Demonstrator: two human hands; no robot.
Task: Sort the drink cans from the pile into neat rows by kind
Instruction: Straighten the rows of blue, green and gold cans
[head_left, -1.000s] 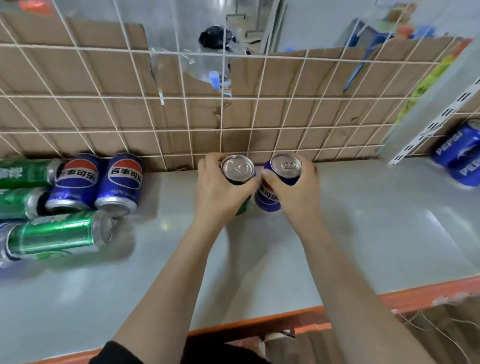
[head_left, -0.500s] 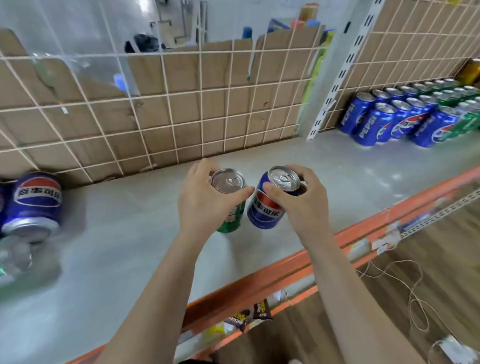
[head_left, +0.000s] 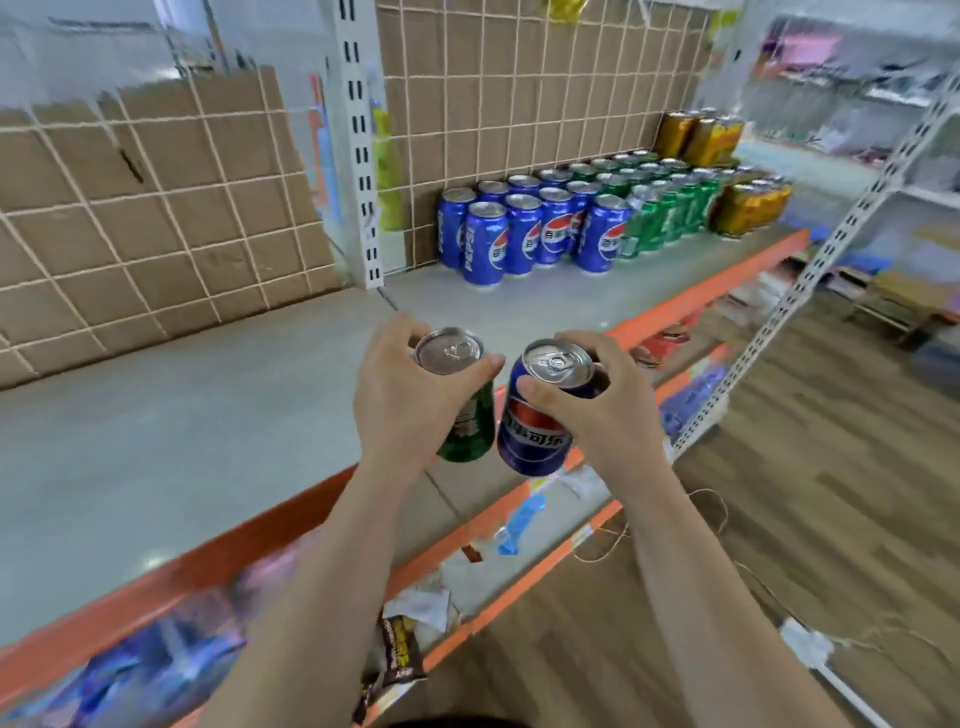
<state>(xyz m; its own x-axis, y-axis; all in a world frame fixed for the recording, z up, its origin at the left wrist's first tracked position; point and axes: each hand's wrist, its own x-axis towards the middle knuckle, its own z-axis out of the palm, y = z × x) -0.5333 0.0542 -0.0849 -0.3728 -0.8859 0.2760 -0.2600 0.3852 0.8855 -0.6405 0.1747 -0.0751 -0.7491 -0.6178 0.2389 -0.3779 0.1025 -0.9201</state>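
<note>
Grey shelf board (head_left: 182, 415), edged in orange, runs across the view in front of a wire grid (head_left: 156, 208) backed with cardboard. Above its front edge, the left hand (head_left: 405, 405) is wrapped round the upper half of a green can (head_left: 470, 421), thumb by the rim on the near side. The right hand (head_left: 602, 410) grips a blue can (head_left: 535, 431) the same way, thumb just under the rim and fingers round the far side. Both cans are clear of the board with their long axes near upright. Their silver tops face up and their bases lean slightly toward each other (whether the sides touch is unclear). Both bare forearms reach up from the bottom of the view, wrists almost level. Further along the shelf, past a white slotted upright (head_left: 361, 140), sorted cans stand upright in rows: blue ones (head_left: 524, 228) nearest, green ones (head_left: 660, 208) next, yellow ones (head_left: 748, 208) at the far end.
</note>
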